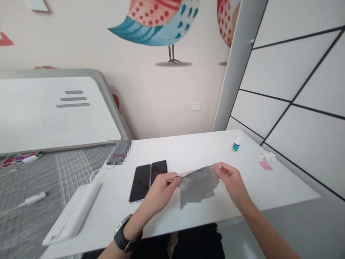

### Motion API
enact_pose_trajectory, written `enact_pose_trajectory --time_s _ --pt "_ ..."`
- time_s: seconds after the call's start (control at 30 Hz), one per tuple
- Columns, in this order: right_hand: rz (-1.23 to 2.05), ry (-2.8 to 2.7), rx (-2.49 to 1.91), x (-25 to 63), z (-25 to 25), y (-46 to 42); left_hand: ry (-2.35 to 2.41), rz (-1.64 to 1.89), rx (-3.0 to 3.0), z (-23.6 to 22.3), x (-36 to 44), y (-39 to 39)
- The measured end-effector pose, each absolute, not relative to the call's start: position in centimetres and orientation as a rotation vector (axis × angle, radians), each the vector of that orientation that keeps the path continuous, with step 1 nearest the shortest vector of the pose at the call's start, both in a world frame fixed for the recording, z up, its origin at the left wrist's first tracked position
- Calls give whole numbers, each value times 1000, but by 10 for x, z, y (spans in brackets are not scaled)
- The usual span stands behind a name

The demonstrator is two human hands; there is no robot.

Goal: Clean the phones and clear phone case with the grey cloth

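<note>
A thin grey cloth (199, 185) hangs stretched between my two hands above the white table. My left hand (163, 189) pinches its left upper corner, and a dark watch circles that wrist. At the other upper corner, my right hand (229, 178) grips the cloth between thumb and fingers. Just beyond my left hand lie two phones with dark screens: one phone (140, 182) in full view, the other phone (159, 169) partly covered by my hand.
A small spray bottle (236, 144) stands at the back right, near a pink piece (265, 165) and a crumpled white item (266, 156). A long white device (74, 212) lies along the table's left edge. Left of it, a cable with a white plug (35, 198) rests on grey striped fabric.
</note>
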State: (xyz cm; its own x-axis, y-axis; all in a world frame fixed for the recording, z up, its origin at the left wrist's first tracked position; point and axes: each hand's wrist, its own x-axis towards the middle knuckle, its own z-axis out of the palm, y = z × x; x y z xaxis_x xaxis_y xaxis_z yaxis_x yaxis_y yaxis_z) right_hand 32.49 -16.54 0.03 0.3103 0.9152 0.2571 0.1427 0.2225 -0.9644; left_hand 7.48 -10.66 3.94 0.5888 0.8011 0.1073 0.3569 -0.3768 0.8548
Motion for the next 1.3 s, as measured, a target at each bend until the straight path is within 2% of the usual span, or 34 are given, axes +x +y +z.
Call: enact_pose_trajectory --time_s 0.2,0.3,0.4,0.5,0.57,0.77,0.9,1.13,1.3 --pt "444 -1192 -1202 361 39 -125 830 944 2177 85 99 -61" --pt "365 -1315 -1187 373 51 -128 765 980 2321 91 101 -57" --pt "399 -1489 -1204 381 33 -154 671 785 2602 70 88 -70" --pt "523 -1744 -1277 388 -4 -188 588 315 2770 41 71 -88" --pt "572 -1916 -1366 392 -25 -203 511 120 2780 28 63 -96" --pt "334 -2106 -1554 374 -42 -176 869 93 2871 0 77 -90" --pt "305 -2179 -1590 349 -50 -137 877 -53 2907 -16 90 -68" --pt "232 -2001 -1647 351 -67 -113 832 -59 2919 -9 90 -39" --pt "1 -1414 -1711 400 -53 -123 948 161 2868 -5 57 -15"
